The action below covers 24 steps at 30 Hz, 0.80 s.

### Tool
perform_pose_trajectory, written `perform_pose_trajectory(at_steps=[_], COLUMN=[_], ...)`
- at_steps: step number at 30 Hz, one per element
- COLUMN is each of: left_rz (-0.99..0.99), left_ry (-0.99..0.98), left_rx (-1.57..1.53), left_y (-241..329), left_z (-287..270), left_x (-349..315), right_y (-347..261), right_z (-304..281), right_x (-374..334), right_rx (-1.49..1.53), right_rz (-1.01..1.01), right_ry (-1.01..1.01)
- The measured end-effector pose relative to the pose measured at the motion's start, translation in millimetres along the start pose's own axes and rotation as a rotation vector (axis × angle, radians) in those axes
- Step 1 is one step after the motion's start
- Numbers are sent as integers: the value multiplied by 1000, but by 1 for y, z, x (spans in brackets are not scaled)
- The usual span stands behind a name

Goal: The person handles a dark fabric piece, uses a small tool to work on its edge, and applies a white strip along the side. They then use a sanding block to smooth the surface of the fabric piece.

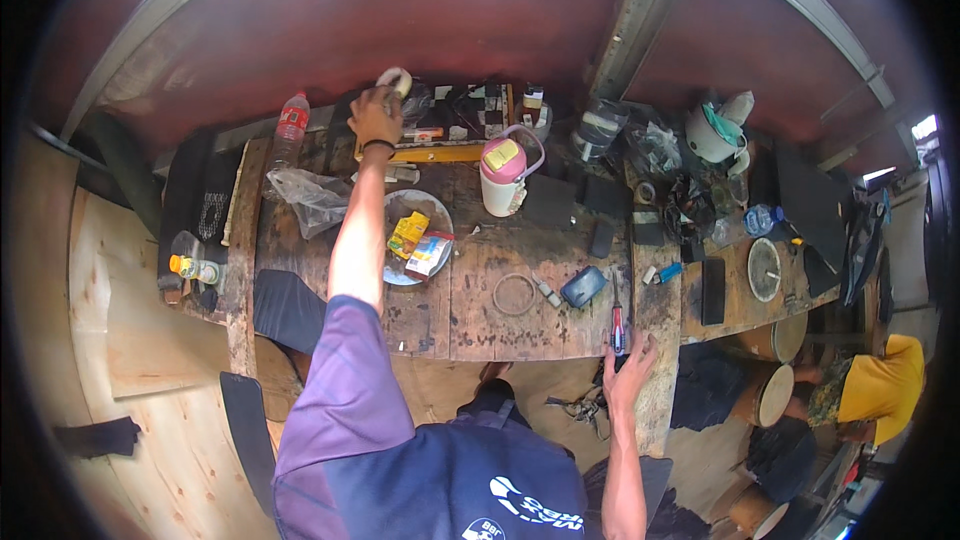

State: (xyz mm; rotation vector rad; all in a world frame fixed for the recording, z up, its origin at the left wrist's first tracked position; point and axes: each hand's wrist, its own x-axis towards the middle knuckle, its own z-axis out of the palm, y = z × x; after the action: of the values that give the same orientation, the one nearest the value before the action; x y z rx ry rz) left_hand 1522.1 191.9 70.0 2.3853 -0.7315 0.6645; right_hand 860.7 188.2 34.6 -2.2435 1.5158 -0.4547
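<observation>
My left hand [376, 122], a dark band at its wrist, reaches to the back of the wooden bench. Its fingers are closed on a pale ring-shaped roll, which looks like tape [399, 79]. At the front edge my right hand [628, 376] rests with fingers apart. Just beyond its fingertips lies a red-and-black screwdriver [618, 330], its shaft pointing away from me. Below my left forearm a round metal tray [433, 208] holds a yellow packet [408, 235] and a white-and-red packet [430, 255].
A pink-and-white flask [500, 185] stands mid-bench, near a blue-grey case [584, 287] and a thin ring [514, 294]. Bottles [291, 128] and a plastic bag [310, 200] are at left. A white pot [711, 135] stands at back right. Another person [882, 390] is at far right.
</observation>
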Motion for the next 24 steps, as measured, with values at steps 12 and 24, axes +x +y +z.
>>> perform_pose_trajectory(at_steps=[12, 24], left_rz=[591, 12], left_ry=[-1183, -2253], left_rx=[-1050, -1111], left_y=[228, 371], left_z=[-276, -297], left_x=[-187, -401], right_y=[-150, 6], right_z=[-150, -199], right_x=[-11, -226], right_rx=[448, 1226], right_rz=[-528, 359], right_ry=[17, 376])
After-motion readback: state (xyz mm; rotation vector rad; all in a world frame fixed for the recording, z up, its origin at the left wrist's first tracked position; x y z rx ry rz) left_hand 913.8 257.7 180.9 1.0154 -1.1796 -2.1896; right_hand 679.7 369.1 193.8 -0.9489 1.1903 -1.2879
